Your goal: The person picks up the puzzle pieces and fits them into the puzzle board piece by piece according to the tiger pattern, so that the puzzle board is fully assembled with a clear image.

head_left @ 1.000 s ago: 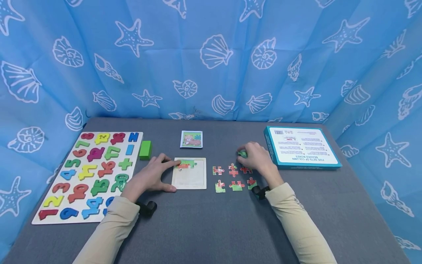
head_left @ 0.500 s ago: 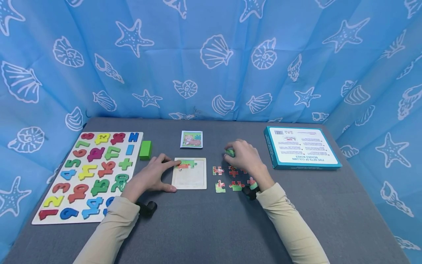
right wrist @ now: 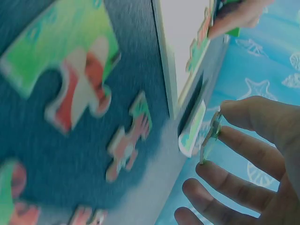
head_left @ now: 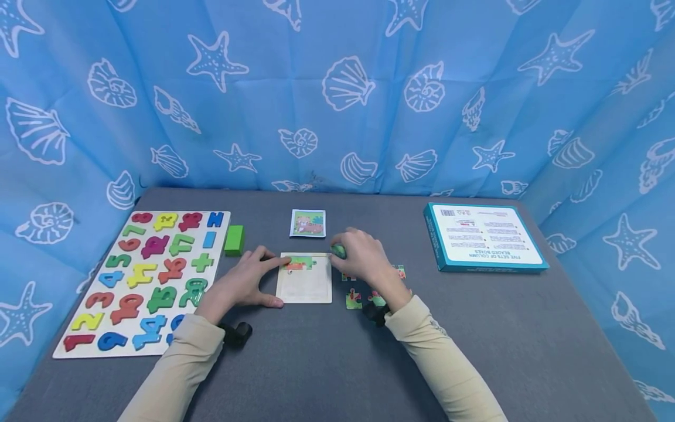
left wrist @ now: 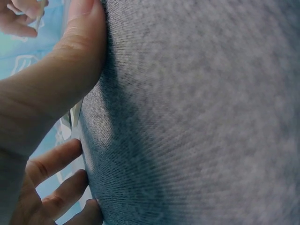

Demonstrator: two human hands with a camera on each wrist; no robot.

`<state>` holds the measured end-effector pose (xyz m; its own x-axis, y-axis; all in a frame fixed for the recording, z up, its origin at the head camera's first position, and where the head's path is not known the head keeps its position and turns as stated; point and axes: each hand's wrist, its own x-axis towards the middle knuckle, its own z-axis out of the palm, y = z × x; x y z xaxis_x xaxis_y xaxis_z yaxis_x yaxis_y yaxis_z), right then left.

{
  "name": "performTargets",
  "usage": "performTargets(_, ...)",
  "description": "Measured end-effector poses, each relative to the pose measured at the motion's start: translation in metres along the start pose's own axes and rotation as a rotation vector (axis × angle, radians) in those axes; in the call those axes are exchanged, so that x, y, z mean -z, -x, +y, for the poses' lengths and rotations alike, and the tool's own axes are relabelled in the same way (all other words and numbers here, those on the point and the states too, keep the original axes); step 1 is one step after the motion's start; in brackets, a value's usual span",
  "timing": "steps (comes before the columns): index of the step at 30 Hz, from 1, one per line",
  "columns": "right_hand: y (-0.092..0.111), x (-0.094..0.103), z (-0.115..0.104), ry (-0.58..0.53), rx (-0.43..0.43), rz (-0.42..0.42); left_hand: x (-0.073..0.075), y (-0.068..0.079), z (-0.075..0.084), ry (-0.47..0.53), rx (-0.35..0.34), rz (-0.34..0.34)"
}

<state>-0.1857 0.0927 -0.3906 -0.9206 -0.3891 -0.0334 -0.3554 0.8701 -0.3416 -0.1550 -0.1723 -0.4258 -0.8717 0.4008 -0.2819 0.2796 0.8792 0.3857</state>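
Green puzzle piece point(head_left: 338, 251) is in my right grip point(head_left: 362, 253), pinched at its edges by the fingertips, off the desk point(head_left: 327, 363) and just beside the far right corner of the wooden tray point(head_left: 304, 291). An edge pinch probably leaves the printed face and underside unobstructed. My left grip point(head_left: 248, 278) is spread wide along the tray's left side, index finger at the joined strip point(head_left: 303, 263), thumb at the near corner; I take this as steadying both. Loose pieces point(head_left: 353, 299) lie spaced apart beneath my right forearm, presumably for easy lifting; the picture card point(head_left: 308, 223) lies beyond the tray, likely for reference. Orientation: piece roughly level, green side up, nearly edge-on to the right wrist view. Its long axis and tab direction are covered by fingers; cannot tell. Joined strip: long axis left to right along the far rim, a tab pointing right.
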Motion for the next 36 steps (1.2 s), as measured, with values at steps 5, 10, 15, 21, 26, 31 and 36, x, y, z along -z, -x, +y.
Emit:
performTargets(5,-0.005,-0.009,-0.011,0.017,0.026,-0.014,0.000,-0.001,0.000,0.012,-0.006,-0.008)
performTargets(10,-0.010,-0.018,-0.019,0.043,0.031,-0.047,0.001,0.000,-0.001,0.007,-0.015,0.000)
performTargets(15,-0.014,-0.025,-0.024,0.078,0.019,-0.081,0.000,-0.001,-0.001,0.009,-0.025,0.004)
performTargets(21,-0.015,-0.031,-0.027,0.099,0.029,-0.085,0.000,0.000,0.000,0.007,-0.022,0.003)
performTargets(26,-0.015,-0.031,-0.028,0.105,0.034,-0.075,-0.001,-0.001,0.000,0.009,-0.021,0.001)
performTargets(31,-0.014,-0.029,-0.027,0.097,0.022,-0.082,0.000,-0.001,-0.001,0.009,-0.020,0.003)
performTargets(36,-0.015,-0.029,-0.025,0.100,0.022,-0.104,0.000,-0.001,-0.002,0.006,-0.020,-0.001)
